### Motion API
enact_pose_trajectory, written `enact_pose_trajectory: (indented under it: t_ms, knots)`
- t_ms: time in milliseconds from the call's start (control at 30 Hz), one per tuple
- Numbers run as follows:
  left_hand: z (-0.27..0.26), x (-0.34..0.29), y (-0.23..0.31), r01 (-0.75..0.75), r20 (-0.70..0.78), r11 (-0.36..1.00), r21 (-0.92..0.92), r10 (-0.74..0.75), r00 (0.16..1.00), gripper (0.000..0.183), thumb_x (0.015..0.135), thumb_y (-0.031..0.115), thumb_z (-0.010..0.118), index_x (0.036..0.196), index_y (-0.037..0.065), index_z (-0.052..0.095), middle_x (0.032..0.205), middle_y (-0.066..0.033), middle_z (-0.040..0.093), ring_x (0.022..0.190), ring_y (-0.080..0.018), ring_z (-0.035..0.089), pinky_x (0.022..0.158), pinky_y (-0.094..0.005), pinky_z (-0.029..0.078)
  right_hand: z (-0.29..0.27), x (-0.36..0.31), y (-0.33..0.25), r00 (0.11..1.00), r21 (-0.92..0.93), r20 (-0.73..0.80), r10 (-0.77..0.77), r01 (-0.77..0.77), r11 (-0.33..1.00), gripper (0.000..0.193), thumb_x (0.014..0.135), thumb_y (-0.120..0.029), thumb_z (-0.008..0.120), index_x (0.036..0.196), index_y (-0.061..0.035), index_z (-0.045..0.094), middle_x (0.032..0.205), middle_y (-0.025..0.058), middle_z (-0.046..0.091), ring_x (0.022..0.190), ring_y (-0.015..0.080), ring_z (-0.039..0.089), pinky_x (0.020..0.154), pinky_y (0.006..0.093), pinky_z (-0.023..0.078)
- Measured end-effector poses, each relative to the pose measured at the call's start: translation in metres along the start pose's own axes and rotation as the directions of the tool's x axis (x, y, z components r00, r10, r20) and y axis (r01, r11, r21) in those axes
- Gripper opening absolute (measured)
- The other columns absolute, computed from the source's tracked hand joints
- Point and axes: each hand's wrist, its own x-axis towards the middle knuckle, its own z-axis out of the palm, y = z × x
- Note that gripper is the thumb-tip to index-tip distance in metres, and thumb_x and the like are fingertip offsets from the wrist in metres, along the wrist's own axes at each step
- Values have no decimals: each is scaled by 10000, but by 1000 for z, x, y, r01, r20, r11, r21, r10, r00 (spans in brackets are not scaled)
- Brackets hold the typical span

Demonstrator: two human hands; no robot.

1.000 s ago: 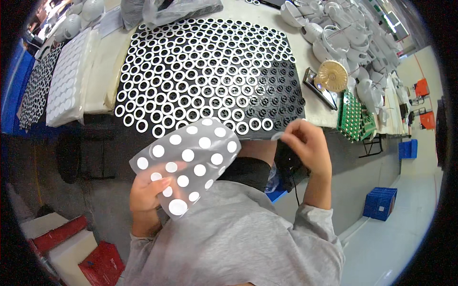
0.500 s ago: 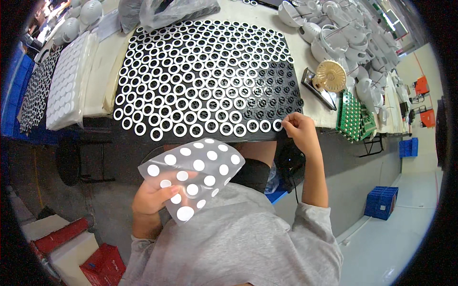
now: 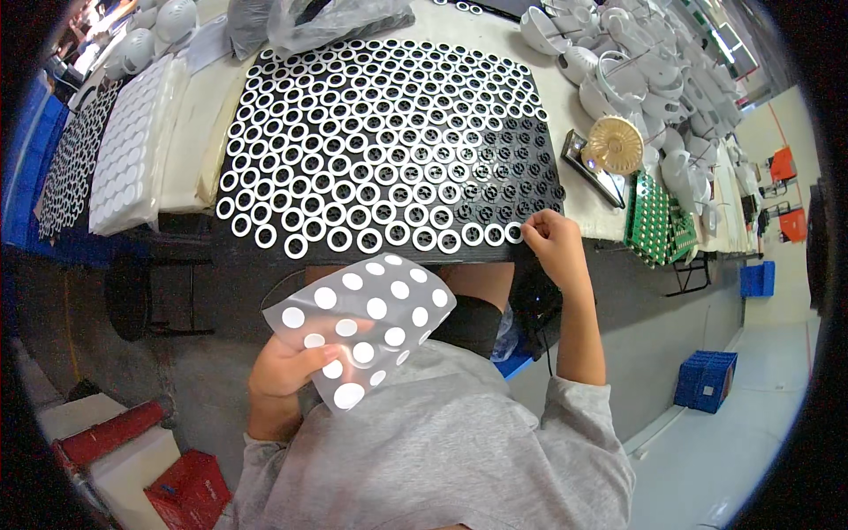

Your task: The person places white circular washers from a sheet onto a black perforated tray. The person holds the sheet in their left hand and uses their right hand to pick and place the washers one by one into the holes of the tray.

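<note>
On my feed the dotted sheet (image 3: 358, 309) is just short of the table's near edge, pinched between the left hand's (image 3: 287, 367) thumb and fingers. The right hand (image 3: 558, 243), fingertips bunched, meets a white ring (image 3: 507, 235) at the black board's (image 3: 481, 253) near right corner; I cannot tell whether it grips. Beyond the board's right edge, a gold fan (image 3: 614, 144) sits on the table (image 3: 558, 97).

Held a translucent, flexible sheet (image 3: 389, 322) of round white discs (image 3: 376, 308), tilted and slightly bowed, in the left grip (image 3: 284, 367). Had a white ring (image 3: 507, 235) lying flat at the right end of the nearest row, with the right grip (image 3: 555, 240) at its edge. Included many more white rings (image 3: 359, 240), closely packed, with black round parts (image 3: 507, 170) showing through the centres and uncovered toward the right.
</note>
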Motion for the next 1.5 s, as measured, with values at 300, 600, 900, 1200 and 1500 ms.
enact_pose_trajectory:
  t_ms: [300,600,900,1200,1500]
  knots:
    - [6,0,-3,-12,-67,1000,14,13,998,350,762,24,468,1073,-136,476,740,-158,588,595,-201,571,546,-270,442,-1,-4,1,1000,7,2,4,-4,1000,176,721,-152,590,751,22,579,621,151,586,557,246,580,547,319,446]
    - [-11,0,-11,17,31,998,-59,-16,999,345,804,-13,477,1141,-87,455,1092,-143,547,781,-160,563,710,-284,450,2,-10,2,998,-182,-52,-27,17,983,178,734,-191,601,798,-51,509,641,166,570,627,372,552,564,428,428]
    - [8,12,3,-95,158,996,2,93,983,342,802,24,500,1135,-50,486,1049,-97,553,934,-160,519,805,-272,404,-4,-38,-56,921,140,-258,-291,334,932,108,711,-81,628,735,-32,534,647,110,547,540,250,534,515,322,429]
    - [19,30,11,-6,248,966,-257,72,966,351,848,88,411,1173,-43,418,1072,-127,530,910,-164,568,728,-247,489,26,-88,-156,227,6,105,-968,973,229,421,632,-195,683,1036,-131,585,1096,65,520,925,206,512,763,339,379]
    - [2,24,-8,-47,136,861,-506,133,982,348,829,56,414,1166,-28,405,1067,-131,541,905,-184,579,754,-276,486,45,-81,-167,186,38,-61,-981,982,184,295,627,-113,699,904,-65,609,890,31,599,754,171,565,621,267,417]
